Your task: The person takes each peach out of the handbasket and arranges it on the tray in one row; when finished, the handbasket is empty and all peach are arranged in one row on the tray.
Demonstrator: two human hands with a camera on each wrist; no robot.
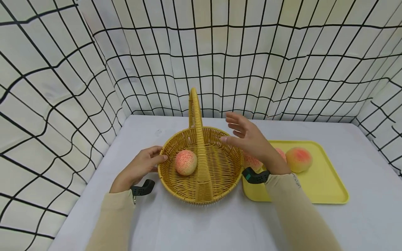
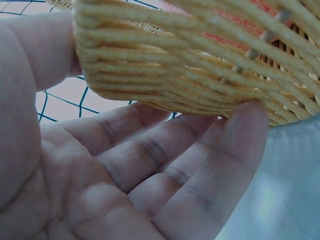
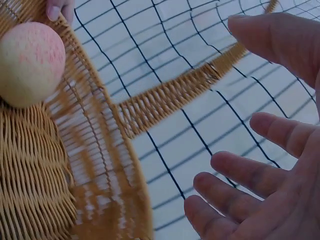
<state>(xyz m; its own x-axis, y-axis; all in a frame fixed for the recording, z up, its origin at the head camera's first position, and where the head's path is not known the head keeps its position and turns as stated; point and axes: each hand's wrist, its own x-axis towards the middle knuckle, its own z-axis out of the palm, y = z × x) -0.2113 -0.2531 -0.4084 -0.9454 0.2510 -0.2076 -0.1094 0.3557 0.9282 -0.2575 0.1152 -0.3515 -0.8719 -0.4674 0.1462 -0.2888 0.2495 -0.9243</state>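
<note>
A yellow wicker basket (image 1: pixel 221 170) with a tall arched handle stands on the table, and one pink-speckled peach (image 1: pixel 186 162) lies in its left half. My left hand (image 1: pixel 141 165) holds the basket's left rim. In the left wrist view its thumb lies over the woven wall (image 2: pixel 150 60) and the fingers sit beneath. My right hand (image 1: pixel 251 139) hovers above the basket's right rim with fingers spread and nothing in them. The right wrist view shows those fingers (image 3: pixel 240 175) apart from the wicker, with the peach (image 3: pixel 32 65) at left.
Right of the basket lies a yellow tray (image 1: pixel 328 184). On it are a peach (image 1: pixel 299 159) and, partly hidden by my right arm, two more pink ones, including a speckled peach (image 1: pixel 251 162). Black netting (image 1: pixel 213 66) over white cloth borders the white table (image 1: pixel 188 226).
</note>
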